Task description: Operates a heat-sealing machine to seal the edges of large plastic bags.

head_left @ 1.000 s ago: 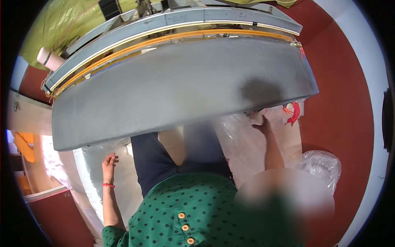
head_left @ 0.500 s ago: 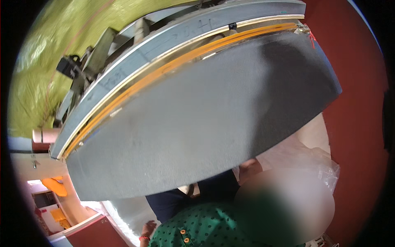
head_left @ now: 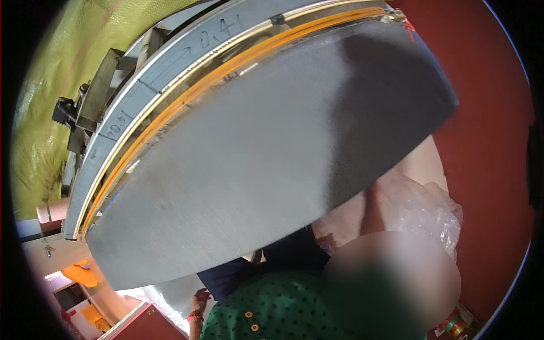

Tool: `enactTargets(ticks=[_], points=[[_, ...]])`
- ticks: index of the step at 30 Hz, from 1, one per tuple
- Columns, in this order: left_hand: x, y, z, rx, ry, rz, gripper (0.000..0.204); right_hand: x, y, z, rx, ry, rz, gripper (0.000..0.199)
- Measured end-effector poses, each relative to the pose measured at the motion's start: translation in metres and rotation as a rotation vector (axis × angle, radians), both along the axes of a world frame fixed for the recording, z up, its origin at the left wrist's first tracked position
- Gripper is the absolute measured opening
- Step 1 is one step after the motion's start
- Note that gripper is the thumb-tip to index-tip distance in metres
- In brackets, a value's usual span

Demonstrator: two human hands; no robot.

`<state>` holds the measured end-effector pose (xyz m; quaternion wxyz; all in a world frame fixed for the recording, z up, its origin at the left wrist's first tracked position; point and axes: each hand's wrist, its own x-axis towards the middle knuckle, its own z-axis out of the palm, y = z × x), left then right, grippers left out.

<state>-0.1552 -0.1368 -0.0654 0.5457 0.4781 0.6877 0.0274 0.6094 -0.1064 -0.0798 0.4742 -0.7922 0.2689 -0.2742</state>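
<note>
A wide grey board or worktop (head_left: pixel 243 153) fills the middle of the head view. My left hand (head_left: pixel 199 299), with a red band at the wrist, hangs below its near edge beside dark trousers. Its fingers are loosely bent and apart, with nothing visible in them. On the right, a skin-toned shape that looks like my right hand (head_left: pixel 371 211) is below the board's near edge, against clear plastic sheeting or a bag (head_left: pixel 419 204). Its fingers are not distinguishable, and a blurred patch covers the area just below.
Along the board's far edge run an orange strip (head_left: pixel 226 71) and a blue-grey metal rail (head_left: pixel 136 96) with handwritten marks. Metal brackets (head_left: pixel 99 90) stand behind it, against yellow-green sheeting (head_left: pixel 39 124). Red floor (head_left: pixel 487 170) lies right; orange items (head_left: pixel 79 276) are at lower left.
The rail and board have shifted left and tilted in view. My left hand sits a little higher in the picture. The shape by the plastic at right has moved right and up.
</note>
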Motion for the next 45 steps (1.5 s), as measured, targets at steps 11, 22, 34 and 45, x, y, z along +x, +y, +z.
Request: enactTargets(ticks=[11, 22, 34, 45], points=[[0.043, 0.051, -0.028, 0.255, 0.091, -0.476, 0.021, 0.145, -0.455, 0.285, -0.811, -0.218, -0.178, 0.044], [0.044, 0.043, 0.003, 0.168, 0.126, -0.357, 0.021, 0.05, -0.135, -0.2, -1.15, 0.413, 1.215, 0.075], [-0.046, -0.062, 0.018, -0.001, 0.107, -0.017, 0.028, -0.02, -0.076, -0.23, -0.932, 0.762, 1.255, 0.062], [-0.027, -0.045, 0.006, 0.08, -0.025, 0.057, 0.032, 0.027, -0.186, -0.206, -1.267, 0.875, 0.89, 0.052]])
